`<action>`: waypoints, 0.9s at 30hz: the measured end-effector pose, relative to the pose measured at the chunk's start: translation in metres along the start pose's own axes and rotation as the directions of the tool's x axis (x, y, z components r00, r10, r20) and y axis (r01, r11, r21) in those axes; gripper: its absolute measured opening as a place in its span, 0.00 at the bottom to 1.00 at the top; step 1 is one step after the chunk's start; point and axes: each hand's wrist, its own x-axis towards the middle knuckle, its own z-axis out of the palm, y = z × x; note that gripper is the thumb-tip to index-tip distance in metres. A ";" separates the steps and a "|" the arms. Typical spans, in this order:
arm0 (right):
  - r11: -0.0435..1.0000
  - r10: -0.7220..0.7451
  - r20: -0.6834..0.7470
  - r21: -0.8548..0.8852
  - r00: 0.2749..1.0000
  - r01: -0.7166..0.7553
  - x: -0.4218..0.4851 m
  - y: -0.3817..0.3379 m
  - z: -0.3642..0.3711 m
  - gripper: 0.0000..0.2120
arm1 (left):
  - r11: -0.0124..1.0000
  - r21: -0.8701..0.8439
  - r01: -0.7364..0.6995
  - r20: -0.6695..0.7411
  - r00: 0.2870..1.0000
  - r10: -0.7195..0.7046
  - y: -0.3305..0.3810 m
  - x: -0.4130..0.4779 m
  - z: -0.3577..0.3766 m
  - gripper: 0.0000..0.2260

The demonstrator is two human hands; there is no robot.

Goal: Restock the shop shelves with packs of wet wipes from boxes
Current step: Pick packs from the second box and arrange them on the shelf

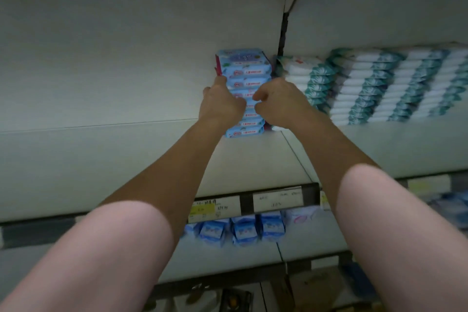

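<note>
Setting: pale cream shop shelving seen from below, with two bays meeting at a dark upright seam.
Left bay: its shelf [101, 159] holds one stack of blue wet wipe packs [244, 68] at its right end, hard by the seam. The packs lie flat on one another.
Right bay: rows of white and teal packs [379, 83] in leaning stacks fill it from the seam rightward.
Left hand [221, 106]: at the left side of the blue stack, with one finger straight up along its edge and touching it.
Right hand [281, 104]: at the stack's right front, fingers curled against the packs. I cannot tell whether they grip one.
Hands together: one on each side of the stack, close but not touching each other.
Shelf edge: price labels [277, 201] sit in the dark strip.
Lower shelf: small blue packets [244, 232] stand upright in a row below the labels.
Bottom: a brown box [316, 286], blurred, its contents unreadable.
</note>
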 end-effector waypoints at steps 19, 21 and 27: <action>0.658 0.718 -0.085 0.408 0.691 -0.633 -0.198 -0.052 0.072 0.07 | 0.902 -0.372 0.218 0.585 0.810 0.045 -0.064 -0.160 -0.010 0.10; 0.593 0.781 -0.096 0.423 0.617 -0.685 -0.233 -0.051 0.072 0.06 | 0.911 -0.348 0.223 0.651 0.757 0.064 -0.063 -0.185 0.000 0.11; 0.411 0.909 -0.153 0.465 0.387 -0.784 -0.354 -0.044 0.060 0.05 | 0.942 -0.273 0.196 0.840 0.526 0.134 -0.051 -0.281 0.023 0.06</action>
